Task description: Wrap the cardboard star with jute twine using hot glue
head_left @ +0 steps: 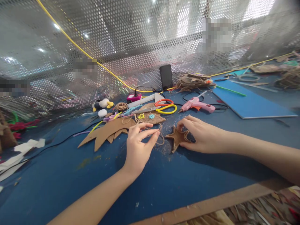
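My right hand (201, 134) grips a brown cardboard star (178, 137) by its right side, with thumb and fingers at its edges. The star's rim looks wrapped in twine. To its left, my left hand (140, 143) is closed in a pinch on a thin piece of twine (162, 136), which loops beside the fingertips. Just beyond the left hand lie scissors (154, 108) with red and yellow handles, on top of a twine-covered piece (157, 118) that carries small yellow and blue rings. A pink glue gun (198, 105) rests beyond my right hand.
Jagged cardboard cutouts (106, 132) lie left of my left hand. Farther back are a small penguin figure (103, 103), a black phone (166, 77) leaning on the perforated metal screen, and a twine bundle (193, 82). A blue board (250, 100) lies at the right; a black cable (58, 143) crosses the left.
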A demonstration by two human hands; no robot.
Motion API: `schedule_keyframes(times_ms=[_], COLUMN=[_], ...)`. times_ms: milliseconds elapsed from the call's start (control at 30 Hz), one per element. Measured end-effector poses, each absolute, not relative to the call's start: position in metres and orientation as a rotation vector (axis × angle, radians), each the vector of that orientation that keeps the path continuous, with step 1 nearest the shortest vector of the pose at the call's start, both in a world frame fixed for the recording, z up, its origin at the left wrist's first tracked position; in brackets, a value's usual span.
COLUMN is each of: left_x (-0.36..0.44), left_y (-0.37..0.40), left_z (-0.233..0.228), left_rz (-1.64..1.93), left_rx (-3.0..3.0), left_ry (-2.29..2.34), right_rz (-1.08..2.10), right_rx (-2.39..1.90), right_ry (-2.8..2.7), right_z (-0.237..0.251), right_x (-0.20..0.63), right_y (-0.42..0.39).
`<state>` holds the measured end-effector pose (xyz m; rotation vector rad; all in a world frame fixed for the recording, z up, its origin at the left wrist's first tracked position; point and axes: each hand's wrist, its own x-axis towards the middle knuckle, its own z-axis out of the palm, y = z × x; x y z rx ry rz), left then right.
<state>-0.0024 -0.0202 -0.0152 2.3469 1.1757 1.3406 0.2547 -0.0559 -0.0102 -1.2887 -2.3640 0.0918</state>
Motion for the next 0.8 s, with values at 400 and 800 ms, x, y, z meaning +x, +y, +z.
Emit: schedule_keyframes(times_ms=[400,800], left_x=[-0.002,-0.002], left_y=[-0.029,-0.038], left_z=[-0.008,-0.008], left_rz=[1.061,1.043], left_rx=[2.497,2.657], left_ry=[1.118,0.991], right_rz=[-0.001,0.254], right_rx=[-1.494,-1.435], right_ry=[-1.781,-1.634], right_z=[0.004,0.008], right_x=[0.289,0.296], right_y=[-0.02,-0.012])
